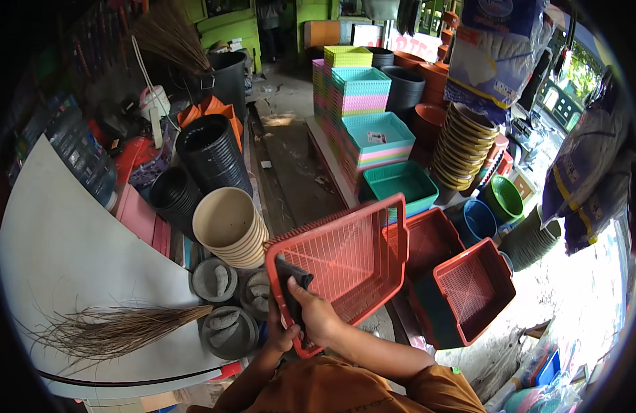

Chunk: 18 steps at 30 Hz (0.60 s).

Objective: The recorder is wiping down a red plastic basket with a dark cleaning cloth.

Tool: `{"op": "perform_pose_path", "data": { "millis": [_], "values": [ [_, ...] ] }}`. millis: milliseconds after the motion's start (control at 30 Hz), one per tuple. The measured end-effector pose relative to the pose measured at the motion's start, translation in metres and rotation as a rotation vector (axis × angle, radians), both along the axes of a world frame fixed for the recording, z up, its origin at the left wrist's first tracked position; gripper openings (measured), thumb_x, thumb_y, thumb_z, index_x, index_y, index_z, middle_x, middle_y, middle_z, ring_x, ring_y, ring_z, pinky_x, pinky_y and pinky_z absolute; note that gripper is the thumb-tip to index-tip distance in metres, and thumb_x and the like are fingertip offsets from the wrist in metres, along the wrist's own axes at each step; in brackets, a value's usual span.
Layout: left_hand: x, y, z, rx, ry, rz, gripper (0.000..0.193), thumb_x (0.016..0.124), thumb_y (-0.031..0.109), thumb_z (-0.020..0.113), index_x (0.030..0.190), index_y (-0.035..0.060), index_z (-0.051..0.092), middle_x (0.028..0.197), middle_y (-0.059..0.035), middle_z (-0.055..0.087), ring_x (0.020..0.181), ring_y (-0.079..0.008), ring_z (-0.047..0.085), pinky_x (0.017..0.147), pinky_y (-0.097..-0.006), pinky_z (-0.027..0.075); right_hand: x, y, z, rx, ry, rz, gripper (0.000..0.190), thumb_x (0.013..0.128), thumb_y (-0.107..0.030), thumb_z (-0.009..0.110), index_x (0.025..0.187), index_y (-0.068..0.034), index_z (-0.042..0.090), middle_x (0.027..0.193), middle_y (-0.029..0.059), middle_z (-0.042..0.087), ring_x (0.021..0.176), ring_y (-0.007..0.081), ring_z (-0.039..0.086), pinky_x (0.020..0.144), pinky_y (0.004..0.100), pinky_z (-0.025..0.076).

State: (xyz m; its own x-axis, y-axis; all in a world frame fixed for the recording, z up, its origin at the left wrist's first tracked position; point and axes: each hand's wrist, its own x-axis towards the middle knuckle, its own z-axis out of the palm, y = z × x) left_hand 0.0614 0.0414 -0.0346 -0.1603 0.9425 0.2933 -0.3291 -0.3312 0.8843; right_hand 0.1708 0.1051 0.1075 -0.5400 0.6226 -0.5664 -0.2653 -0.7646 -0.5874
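A red plastic mesh basket is tilted up in front of my body. My left hand grips its near left rim from outside, fingers partly hidden behind the rim. With my right hand I press a dark folded cloth against the inside of the basket's near end wall. More red baskets stand just to the right, one of them on top of a dark stack and another partly behind the held one.
Stacked beige pots, black pots and stone mortars with pestles stand left. A stick broom lies on a white surface. Pastel baskets and green baskets are stacked ahead. Plastic-wrapped packs hang at right.
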Motion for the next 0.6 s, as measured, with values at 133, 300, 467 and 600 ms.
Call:
{"op": "perform_pose_path", "data": {
  "millis": [133, 300, 467, 600],
  "values": [
    [0.008, 0.003, -0.013, 0.061, 0.025, -0.007, 0.110, 0.078, 0.025, 0.074, 0.154, 0.0007, -0.001, 0.155, -0.0153, 0.022, 0.143, -0.0263, 0.025, 0.117, -0.0417, 0.021, -0.006, 0.023, 0.017, -0.040, 0.164, -0.076, 0.039, 0.101, -0.041, 0.050, 0.094, -0.004, 0.060, 0.076, 0.0092, 0.062, 0.061, 0.0201, 0.058, 0.056, 0.0337, 0.048],
    [-0.007, 0.005, -0.001, 0.085, 0.098, 0.041, 0.103, 0.075, 0.013, 0.069, 0.154, 0.0012, 0.004, 0.154, -0.0160, 0.024, 0.140, -0.0263, 0.031, 0.116, -0.0429, 0.025, 0.012, 0.020, 0.027, -0.106, 0.348, -0.149, 0.038, 0.103, -0.034, 0.045, 0.122, -0.003, 0.056, 0.115, 0.0131, 0.064, 0.103, 0.0244, 0.063, 0.094, 0.0408, 0.050],
    [-0.008, 0.011, 0.027, -0.047, -0.214, 0.036, 0.100, 0.077, 0.013, 0.070, 0.154, 0.0012, 0.007, 0.147, -0.0156, 0.036, 0.134, -0.0252, 0.040, 0.113, -0.0403, 0.031, 0.021, 0.003, 0.013, 0.884, 0.086, -0.465, 0.046, 0.101, -0.025, 0.044, 0.137, 0.003, 0.047, 0.134, 0.0198, 0.055, 0.123, 0.0304, 0.055, 0.105, 0.0382, 0.041],
    [-0.011, 0.007, 0.059, -0.113, -0.238, 0.053, 0.095, 0.080, 0.016, 0.068, 0.155, 0.0031, 0.011, 0.144, -0.0122, 0.041, 0.130, -0.0222, 0.044, 0.109, -0.0371, 0.036, 0.042, 0.043, 0.004, 2.279, -0.666, -0.073, 0.066, 0.084, -0.028, 0.058, 0.145, -0.007, 0.043, 0.149, 0.0106, 0.044, 0.137, 0.0287, 0.044, 0.112, 0.0436, 0.033]
  ]
}}
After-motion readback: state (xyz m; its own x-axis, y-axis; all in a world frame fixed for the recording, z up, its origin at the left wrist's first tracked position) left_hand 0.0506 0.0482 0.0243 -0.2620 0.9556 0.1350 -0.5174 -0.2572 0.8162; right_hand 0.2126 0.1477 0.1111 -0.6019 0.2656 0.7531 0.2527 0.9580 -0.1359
